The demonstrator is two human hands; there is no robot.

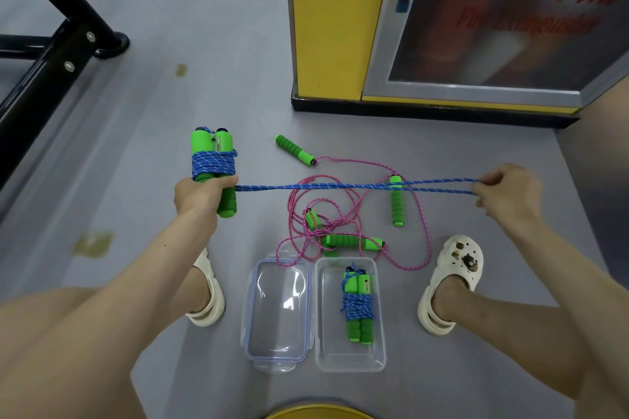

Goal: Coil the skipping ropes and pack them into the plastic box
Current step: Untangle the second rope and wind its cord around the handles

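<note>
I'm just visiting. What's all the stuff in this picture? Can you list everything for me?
blue braided skipping rope: one, green foam handles, half wound, free length pulled taut in the air.
coiled blue rope bundle: one, green handles, lying in the box.
clear plastic box: one, open, on the grey floor.
clear plastic lid: one, blue-edged, just left of the box.
pink skipping ropes: seemingly two, green handles, tangled loose beyond the box.
yellow pillar: one, far side.
glass-fronted cabinet: one, grey frame, right of the pillar.
black metal frame: one, upper left.
white clogs: two, worn.
left hand: grips the handles.
right hand: pinches the rope's loop.
</note>
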